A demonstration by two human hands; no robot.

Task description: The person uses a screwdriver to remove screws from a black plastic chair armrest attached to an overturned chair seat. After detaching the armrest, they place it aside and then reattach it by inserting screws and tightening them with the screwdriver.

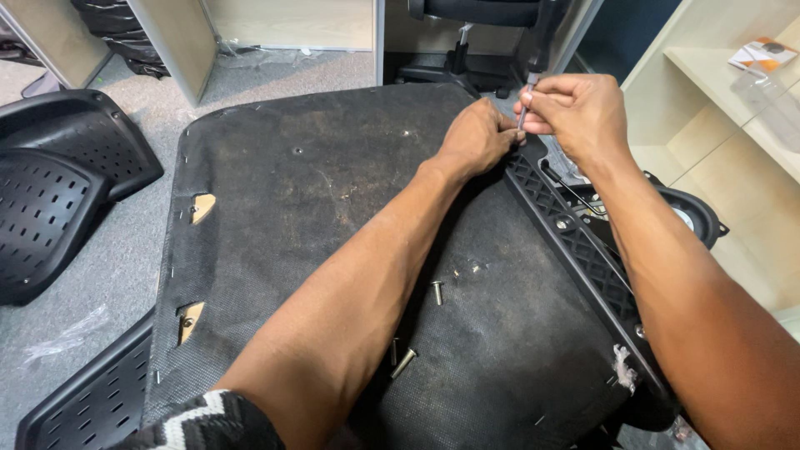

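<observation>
The right hand [579,112] grips a thin metal screwdriver [528,92] upright, fingers closed tight. The left hand [479,137] pinches its tip, steadying it on the black fabric-covered seat bottom [333,208]. Loose silver bolts [436,292] lie nearby.

Slim screwdriver [528,92] upright at far right edge of upturned black seat base [333,217], tip down on ribbed bracket [575,242].
</observation>
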